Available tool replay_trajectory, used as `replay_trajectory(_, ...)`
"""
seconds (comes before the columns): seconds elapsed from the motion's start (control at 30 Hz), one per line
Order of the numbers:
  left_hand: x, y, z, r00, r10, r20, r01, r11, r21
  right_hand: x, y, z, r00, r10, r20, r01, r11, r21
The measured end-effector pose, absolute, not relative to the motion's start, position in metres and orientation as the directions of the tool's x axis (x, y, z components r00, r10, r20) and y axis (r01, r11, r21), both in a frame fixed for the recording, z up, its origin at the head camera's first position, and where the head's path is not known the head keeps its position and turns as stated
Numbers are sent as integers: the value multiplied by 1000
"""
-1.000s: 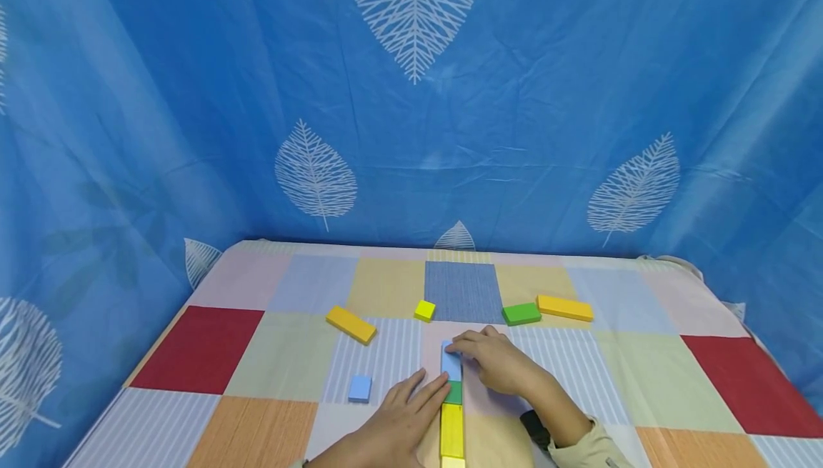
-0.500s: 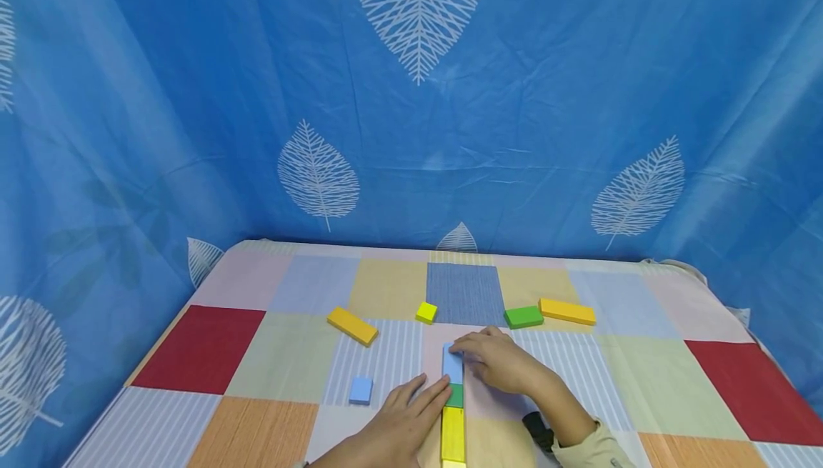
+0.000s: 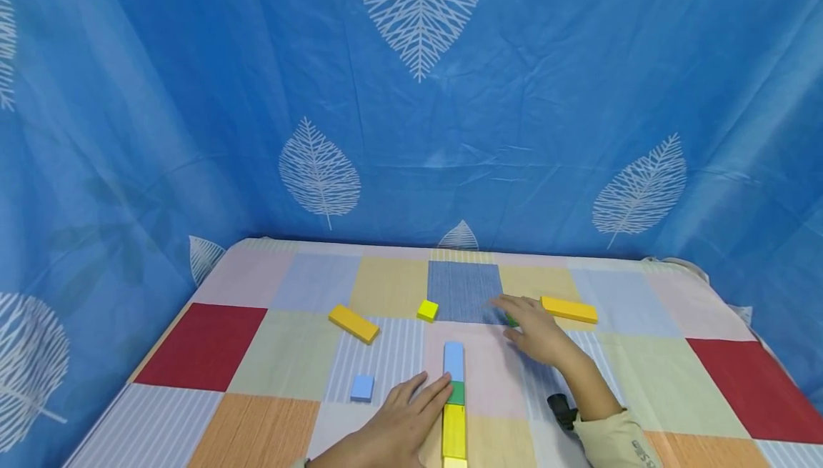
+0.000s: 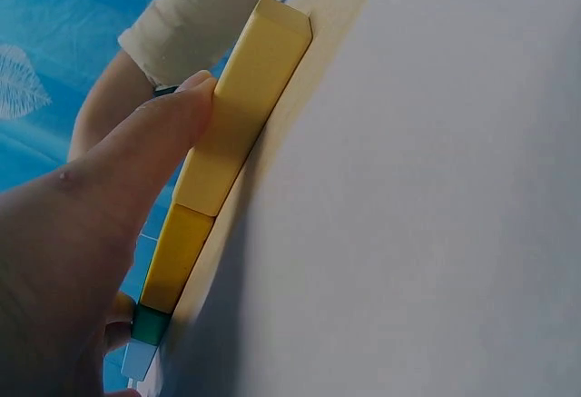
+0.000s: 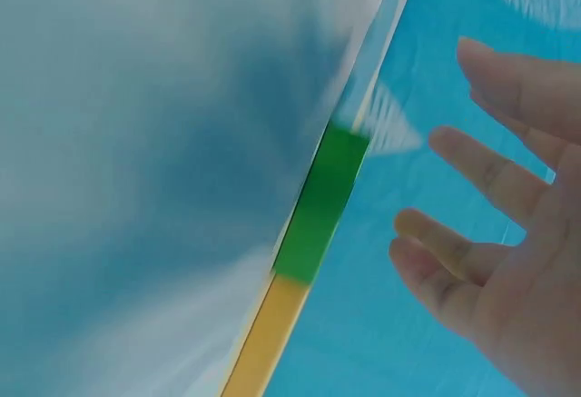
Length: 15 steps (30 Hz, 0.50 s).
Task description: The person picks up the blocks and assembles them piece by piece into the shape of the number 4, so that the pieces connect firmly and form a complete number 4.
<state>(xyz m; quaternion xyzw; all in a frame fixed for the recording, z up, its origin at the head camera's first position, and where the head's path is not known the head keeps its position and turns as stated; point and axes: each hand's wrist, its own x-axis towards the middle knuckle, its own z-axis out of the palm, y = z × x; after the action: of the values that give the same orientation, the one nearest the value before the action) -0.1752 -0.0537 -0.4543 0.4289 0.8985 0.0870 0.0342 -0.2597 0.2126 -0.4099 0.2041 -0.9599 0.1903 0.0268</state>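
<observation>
Toward the front of the table runs a straight row of blocks: a light blue block (image 3: pixel 453 361), a dark green block (image 3: pixel 457 394), a yellow block (image 3: pixel 454 431) and a pale yellow block (image 4: pixel 243 106). Along its left side lies my left hand (image 3: pixel 405 418), straight fingertips at the green one and thumb against the pale yellow one. Further back, my right hand (image 3: pixel 539 331), fingers spread and holding nothing, hovers over a bright green block (image 5: pixel 322 202), mostly hidden in the head view. An orange-yellow block (image 3: pixel 569 309) lies just right of that hand.
Left of the row is a small light blue block (image 3: pixel 362 388). Behind it lie an orange-yellow block (image 3: pixel 353 324) and a small yellow block (image 3: pixel 427 311). A patchwork cloth (image 3: pixel 276 354) covers the table, and a blue curtain (image 3: pixel 514 96) hangs around it.
My right hand has left the light blue block at the row's far end and moved back and right, over the bright green block. My left hand stays beside the row.
</observation>
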Motion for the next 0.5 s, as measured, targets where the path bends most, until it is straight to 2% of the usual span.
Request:
replay_trajectory(0.23,-174,-53,-455,-633,773,32,764,618,185,-269,254,-411,-955,-278,106,-297,873,-386)
replay_trajectory(0.5,-175,-52,-455,-638,769,26,752,616,232,-273,273,-408,-982,-186,16,-180,922,-342)
